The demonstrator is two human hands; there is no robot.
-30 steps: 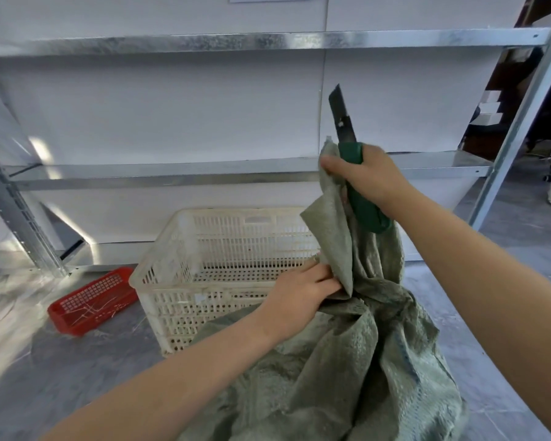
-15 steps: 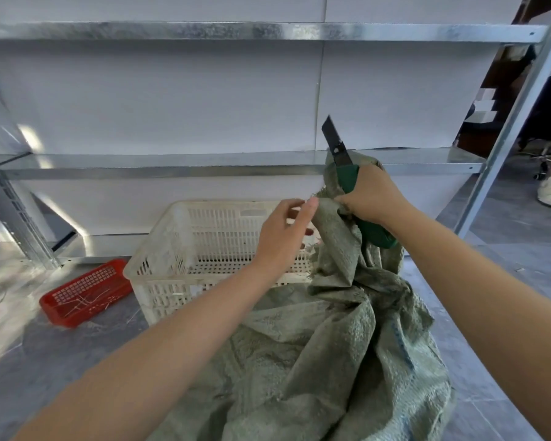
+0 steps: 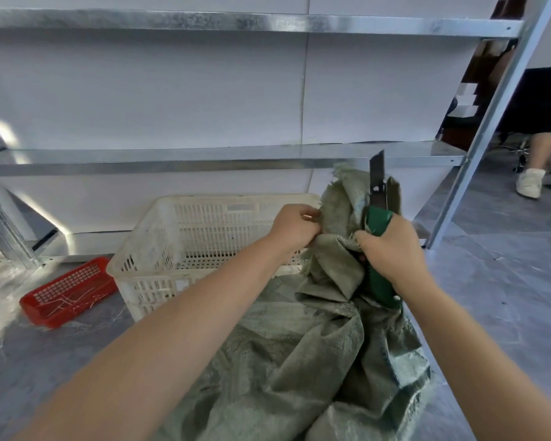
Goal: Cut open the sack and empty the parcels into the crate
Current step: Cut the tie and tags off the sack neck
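A grey-green woven sack point(image 3: 299, 361) stands crumpled on the floor in front of me, its top edge raised. My right hand point(image 3: 392, 249) grips a green utility knife point(image 3: 379, 243) with the blade pointing up, and holds a fold of the sack's top against the handle. My left hand point(image 3: 295, 227) pinches the sack's top edge just left of the knife. A white perforated plastic crate point(image 3: 185, 243) sits on the floor behind the sack, to its left. No parcels show.
A small red basket point(image 3: 67, 291) lies on the floor left of the crate. Metal shelving point(image 3: 223, 157) runs along the white wall behind, with an upright post point(image 3: 477, 144) at right. A person's leg and shoe point(image 3: 530, 183) are at far right.
My left hand has risen from low on the sack to its top edge. My right hand with the knife has come down and turned the blade more upright.
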